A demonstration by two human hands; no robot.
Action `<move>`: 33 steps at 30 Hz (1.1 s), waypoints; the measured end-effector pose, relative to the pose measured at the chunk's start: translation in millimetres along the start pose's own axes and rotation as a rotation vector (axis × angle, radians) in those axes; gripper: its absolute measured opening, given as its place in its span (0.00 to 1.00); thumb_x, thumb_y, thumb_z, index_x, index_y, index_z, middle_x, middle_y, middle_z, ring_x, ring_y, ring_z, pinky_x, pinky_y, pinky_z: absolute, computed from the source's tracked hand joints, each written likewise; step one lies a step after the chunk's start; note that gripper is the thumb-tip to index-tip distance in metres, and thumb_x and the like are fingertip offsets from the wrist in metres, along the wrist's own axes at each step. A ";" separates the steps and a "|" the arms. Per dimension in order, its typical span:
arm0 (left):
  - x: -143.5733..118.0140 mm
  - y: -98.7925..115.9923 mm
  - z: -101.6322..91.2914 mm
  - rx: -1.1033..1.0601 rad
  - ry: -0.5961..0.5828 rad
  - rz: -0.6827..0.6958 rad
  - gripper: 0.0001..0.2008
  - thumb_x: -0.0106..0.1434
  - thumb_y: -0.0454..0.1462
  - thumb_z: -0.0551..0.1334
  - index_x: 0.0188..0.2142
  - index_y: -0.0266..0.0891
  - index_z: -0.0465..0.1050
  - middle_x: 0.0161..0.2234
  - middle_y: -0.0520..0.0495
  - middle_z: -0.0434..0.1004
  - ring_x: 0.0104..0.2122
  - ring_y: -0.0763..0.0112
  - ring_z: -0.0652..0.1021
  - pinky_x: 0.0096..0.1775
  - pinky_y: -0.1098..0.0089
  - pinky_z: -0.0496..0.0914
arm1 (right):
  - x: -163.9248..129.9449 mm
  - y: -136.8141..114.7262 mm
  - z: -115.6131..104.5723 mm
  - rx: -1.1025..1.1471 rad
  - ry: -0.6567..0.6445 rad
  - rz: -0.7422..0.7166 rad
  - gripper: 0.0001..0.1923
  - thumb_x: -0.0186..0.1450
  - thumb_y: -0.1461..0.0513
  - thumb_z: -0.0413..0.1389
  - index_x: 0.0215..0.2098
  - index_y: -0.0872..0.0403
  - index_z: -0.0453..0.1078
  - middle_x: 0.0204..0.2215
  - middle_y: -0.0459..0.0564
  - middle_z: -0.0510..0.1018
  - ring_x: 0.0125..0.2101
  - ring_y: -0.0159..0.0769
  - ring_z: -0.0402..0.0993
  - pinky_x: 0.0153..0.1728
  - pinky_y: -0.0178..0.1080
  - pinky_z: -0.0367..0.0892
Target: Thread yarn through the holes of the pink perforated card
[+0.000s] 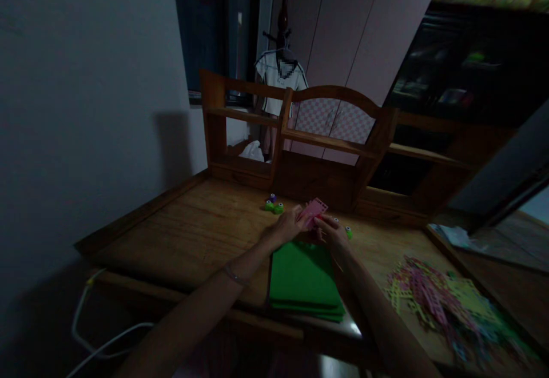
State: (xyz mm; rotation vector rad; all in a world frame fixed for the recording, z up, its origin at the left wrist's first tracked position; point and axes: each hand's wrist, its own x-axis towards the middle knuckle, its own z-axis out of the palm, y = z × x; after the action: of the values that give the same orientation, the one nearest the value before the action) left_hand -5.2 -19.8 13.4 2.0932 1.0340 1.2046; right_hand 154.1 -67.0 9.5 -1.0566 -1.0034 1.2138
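Observation:
Over the far end of a stack of green sheets (304, 278), both hands are raised and close together. My left hand (289, 225) is closed on a flat pink piece (314, 209) with a row of small holes along its far edge. The fingers of my right hand (332, 232) are pinched at the piece's near right side, by a small red spot (318, 217). Whether that red bit is separate from the pink piece, I cannot tell. Green and purple eye-like pieces (273, 206) sit just beyond my left hand, and another green one (348, 232) is beside my right hand.
A tangled heap of pink, yellow and green perforated strips (433, 298) lies on the wooden table (184, 223) at the right. A wooden shelf unit (326, 138) stands along the back edge. White cable (79, 315) hangs off the front left corner.

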 end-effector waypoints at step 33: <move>2.4 -5.8 0.5 0.062 0.009 -0.013 0.18 0.63 0.47 0.52 0.42 0.35 0.69 0.35 0.43 0.73 0.33 0.69 0.73 0.35 0.72 0.65 | -4.8 -12.6 2.8 0.029 0.145 -0.021 0.22 0.51 0.53 0.63 0.41 0.54 0.71 0.35 0.51 0.74 0.27 0.32 0.69 0.26 0.33 0.65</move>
State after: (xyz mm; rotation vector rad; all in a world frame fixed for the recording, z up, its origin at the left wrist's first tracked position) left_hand -6.1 -14.6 10.1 2.1268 1.0996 1.1908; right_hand 153.7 -72.2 22.3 -1.0929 -0.8804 1.1150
